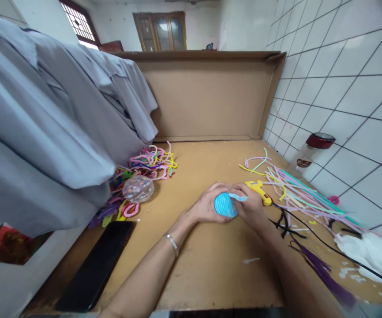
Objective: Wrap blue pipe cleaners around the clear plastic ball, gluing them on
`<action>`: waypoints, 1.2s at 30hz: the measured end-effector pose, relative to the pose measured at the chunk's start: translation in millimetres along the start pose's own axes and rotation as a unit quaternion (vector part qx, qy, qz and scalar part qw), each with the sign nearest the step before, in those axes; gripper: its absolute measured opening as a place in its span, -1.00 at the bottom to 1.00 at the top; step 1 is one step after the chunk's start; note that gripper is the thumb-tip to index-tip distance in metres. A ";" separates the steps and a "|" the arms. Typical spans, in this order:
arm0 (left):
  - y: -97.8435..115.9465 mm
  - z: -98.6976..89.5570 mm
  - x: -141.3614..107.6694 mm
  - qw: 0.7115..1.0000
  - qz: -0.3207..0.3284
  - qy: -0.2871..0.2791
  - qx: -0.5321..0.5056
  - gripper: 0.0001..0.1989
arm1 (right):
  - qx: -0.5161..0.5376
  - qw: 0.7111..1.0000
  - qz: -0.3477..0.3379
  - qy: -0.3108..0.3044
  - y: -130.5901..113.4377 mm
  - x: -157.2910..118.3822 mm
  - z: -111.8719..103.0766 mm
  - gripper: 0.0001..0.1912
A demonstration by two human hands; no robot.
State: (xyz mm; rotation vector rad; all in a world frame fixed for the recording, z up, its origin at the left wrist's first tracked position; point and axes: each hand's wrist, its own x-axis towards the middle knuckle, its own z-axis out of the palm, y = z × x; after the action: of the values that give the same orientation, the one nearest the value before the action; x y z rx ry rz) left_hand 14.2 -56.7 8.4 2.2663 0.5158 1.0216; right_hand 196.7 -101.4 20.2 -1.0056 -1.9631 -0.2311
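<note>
My left hand (211,204) is closed around a small clear ball (224,206) wrapped in rows of bright blue pipe cleaner. Against the ball's right side, my right hand (251,207) pinches a loose light blue pipe cleaner end (237,197) that sticks out between the two hands. Some of the ball's right side shows bare and clear; the right fingertips are partly hidden. Just beyond my right hand lies a yellow hot glue gun (260,191), partly covered by that hand, its black cord running to the right.
Left are a pile of coloured pipe cleaners (154,159), a clear faceted ball (138,189) and a black phone (96,267). Right are loose pipe cleaners (297,190), a red-lidded jar (310,154), a purple tassel (330,276) and white tissue (372,251). Cardboard (207,97) stands behind.
</note>
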 end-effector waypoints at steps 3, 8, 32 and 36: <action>-1.5 0.6 0.2 1.000 0.014 0.004 -0.008 -0.20 | 0.029 0.999 0.014 0.011 1.5 -1.7 3.5 -0.72; -1.2 0.8 0.8 1.000 -0.001 0.012 -0.006 -0.21 | 0.055 0.998 0.027 0.019 -2.8 1.3 5.6 -0.75; -23.0 -4.6 -6.7 0.955 -0.188 0.115 -0.200 -0.17 | -0.231 0.908 0.346 0.040 37.9 -3.5 -8.0 -0.64; -23.6 -5.5 -7.3 0.951 -0.192 0.117 -0.212 -0.17 | -0.366 0.831 0.397 -0.135 34.4 -3.8 -12.3 -0.50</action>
State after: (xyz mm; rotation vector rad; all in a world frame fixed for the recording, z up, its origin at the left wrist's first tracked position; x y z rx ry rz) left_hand 2.9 -41.1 -8.1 1.5990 0.7246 1.0793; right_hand 230.4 -87.3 17.1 -2.3747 -1.5008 -0.3885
